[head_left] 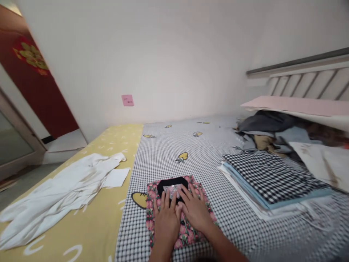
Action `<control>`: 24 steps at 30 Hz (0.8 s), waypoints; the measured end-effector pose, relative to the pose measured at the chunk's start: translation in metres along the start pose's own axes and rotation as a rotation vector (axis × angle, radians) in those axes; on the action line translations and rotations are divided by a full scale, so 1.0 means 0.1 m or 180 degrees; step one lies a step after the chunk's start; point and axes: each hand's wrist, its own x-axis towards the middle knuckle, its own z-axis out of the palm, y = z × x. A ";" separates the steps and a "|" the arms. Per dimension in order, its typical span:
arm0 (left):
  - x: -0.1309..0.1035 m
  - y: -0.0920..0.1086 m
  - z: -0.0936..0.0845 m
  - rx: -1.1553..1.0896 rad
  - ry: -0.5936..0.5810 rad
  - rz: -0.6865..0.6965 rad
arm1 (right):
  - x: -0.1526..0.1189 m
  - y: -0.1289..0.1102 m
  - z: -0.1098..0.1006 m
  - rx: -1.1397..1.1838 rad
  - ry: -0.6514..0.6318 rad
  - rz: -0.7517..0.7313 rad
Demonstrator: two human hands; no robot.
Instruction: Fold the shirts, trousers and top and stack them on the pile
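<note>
A folded floral shirt (178,243), pink flowers on a dark ground with a black collar, lies flat on the checked bed sheet (160,153). My left hand (167,218) rests palm down on its left half, fingers spread and pointing up toward the collar. Beside it, my right hand (195,207) lies flat on the right half, its fingers also stretched toward the collar. The thumbs meet near the middle of the shirt. Both hands press on the cloth without gripping it, and they cover part of the front.
On the right sits a stack of folded clothes (275,174), black-and-white checked on top. Behind it are a rumpled heap of dark clothes (261,123) and a pink board (297,104). A crumpled white garment (79,182) and a white card (116,177) lie on the yellow sheet (100,233).
</note>
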 end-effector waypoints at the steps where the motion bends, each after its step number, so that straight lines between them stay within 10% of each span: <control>1: -0.01 -0.01 0.03 0.0008 -0.0016 -0.0060 | 0.00 0.04 -0.03 0.0145 0.0049 -0.0073; 9: -0.01 -0.06 0.10 0.0328 0.0150 0.0043 | 0.16 0.59 -0.13 0.0261 0.0920 0.1460; 19: -0.03 0.02 0.01 0.0451 0.0306 -0.0135 | 0.21 0.48 -0.24 0.0189 0.1452 0.0678; 24: -0.02 0.05 -0.03 0.0419 0.0147 -0.0216 | 0.37 0.57 -0.25 0.0042 0.0967 0.0930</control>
